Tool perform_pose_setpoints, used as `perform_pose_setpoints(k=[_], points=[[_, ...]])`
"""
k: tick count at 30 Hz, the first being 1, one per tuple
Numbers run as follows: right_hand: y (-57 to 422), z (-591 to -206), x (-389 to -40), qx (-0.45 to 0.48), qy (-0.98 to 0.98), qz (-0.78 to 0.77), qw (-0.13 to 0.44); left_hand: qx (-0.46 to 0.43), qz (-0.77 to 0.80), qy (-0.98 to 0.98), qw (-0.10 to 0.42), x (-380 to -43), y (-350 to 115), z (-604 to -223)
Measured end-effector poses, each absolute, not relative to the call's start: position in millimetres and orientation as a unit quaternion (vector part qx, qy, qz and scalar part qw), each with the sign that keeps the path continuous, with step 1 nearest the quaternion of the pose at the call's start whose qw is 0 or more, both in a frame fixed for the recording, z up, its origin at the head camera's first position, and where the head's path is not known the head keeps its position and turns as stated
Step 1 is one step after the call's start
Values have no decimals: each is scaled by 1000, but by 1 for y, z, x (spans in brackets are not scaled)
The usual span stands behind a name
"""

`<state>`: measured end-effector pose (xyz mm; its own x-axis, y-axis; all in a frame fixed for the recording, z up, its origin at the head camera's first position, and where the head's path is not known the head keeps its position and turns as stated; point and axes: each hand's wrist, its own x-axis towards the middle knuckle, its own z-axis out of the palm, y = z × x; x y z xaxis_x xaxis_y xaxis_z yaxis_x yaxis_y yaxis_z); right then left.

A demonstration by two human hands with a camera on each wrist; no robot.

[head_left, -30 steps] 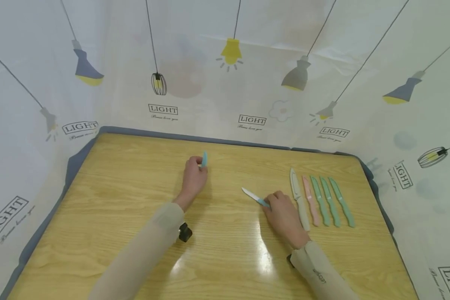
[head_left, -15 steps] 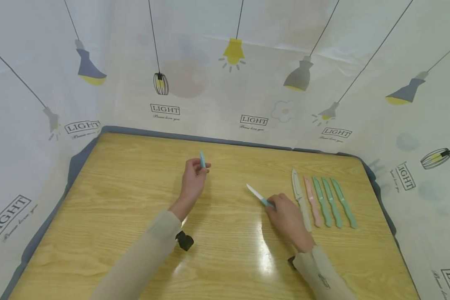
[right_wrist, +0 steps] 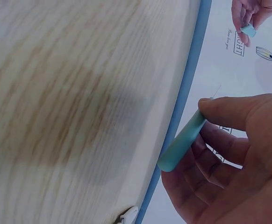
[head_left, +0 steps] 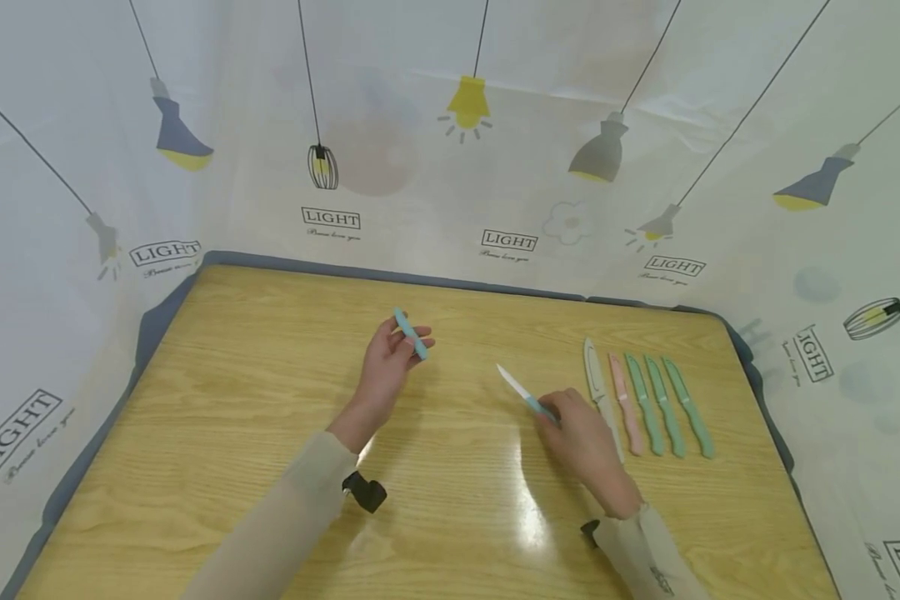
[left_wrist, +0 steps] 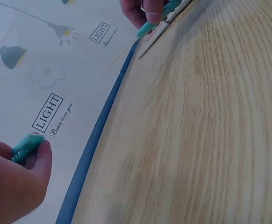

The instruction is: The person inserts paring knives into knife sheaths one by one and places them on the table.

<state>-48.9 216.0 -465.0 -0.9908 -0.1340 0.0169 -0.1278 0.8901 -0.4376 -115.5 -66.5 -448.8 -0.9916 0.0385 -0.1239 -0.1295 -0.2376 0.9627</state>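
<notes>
My left hand point(head_left: 386, 371) pinches a light blue knife sheath point(head_left: 411, 334) above the table, left of centre, with the fingers spread behind it. Up close in the left wrist view, the sheath point(left_wrist: 28, 146) shows raised lettering. My right hand point(head_left: 583, 437) grips a small paring knife point(head_left: 527, 395) by its blue handle. Its bare pale blade points away and to the left, toward the left hand. In the right wrist view the thumb presses along the knife handle point(right_wrist: 183, 143), and the blade shows only as a thin line.
Right of the right hand lie a cream sheathed knife point(head_left: 594, 375), a pink knife point(head_left: 624, 404) and several green knives point(head_left: 652, 408), side by side. The hand covers part of the cream handle. A printed curtain point(head_left: 420, 167) surrounds the wooden table point(head_left: 270, 350).
The left hand has turned, so the sheath swings from near upright to slanting and more of it shows. The right hand with the knife has shifted slightly right and nearer the wearer.
</notes>
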Motion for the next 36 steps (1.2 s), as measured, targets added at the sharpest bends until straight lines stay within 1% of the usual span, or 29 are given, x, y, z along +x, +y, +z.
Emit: perform_pose_setpoints(k=[4, 11, 20, 27, 32, 36], points=[[217, -464, -47, -77, 971, -225, -7, -13, 815, 575, 69, -114, -69, -448], [219, -467, -45, -88, 969, -230, -18, -6, 831, 552, 70, -112, -69, -448], [220, -467, -45, -84, 968, -236, -10, -58, 826, 557, 65, -110, -70, -450], [223, -469, -44, -88, 961, -264, -3, -90, 826, 550, 80, -109, -71, -453], [220, -469, -43, -92, 932, -349, 32, -96, 823, 552, 91, -107, -69, -454], [216, -467, -40, -96, 899, -420, 79, -95, 822, 553, 98, -105, -66, -455]])
